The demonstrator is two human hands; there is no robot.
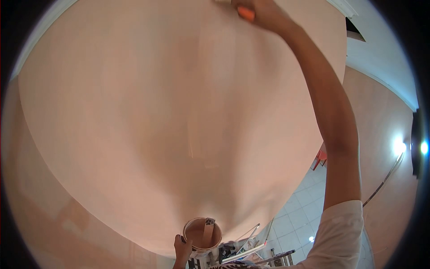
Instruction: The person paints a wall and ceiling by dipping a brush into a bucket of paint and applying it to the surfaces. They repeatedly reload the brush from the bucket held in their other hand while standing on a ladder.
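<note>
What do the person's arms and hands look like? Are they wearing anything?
Both hands are bare, with no gloves. The right hand is at the end of a long bare arm, and a short white sleeve covers only the shoulder part. Only the left hand and a bit of its wrist show at the bottom edge, so its sleeve cannot be seen. No watch or rings are visible.

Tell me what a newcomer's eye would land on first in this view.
First, the big peach-pink wall filling nearly the whole frame. Next, the right hand stretched up to the top edge, gripping an orange-handled tool against the wall. Low at centre, the left hand holds a small paint pot with a stick standing in it.
</note>
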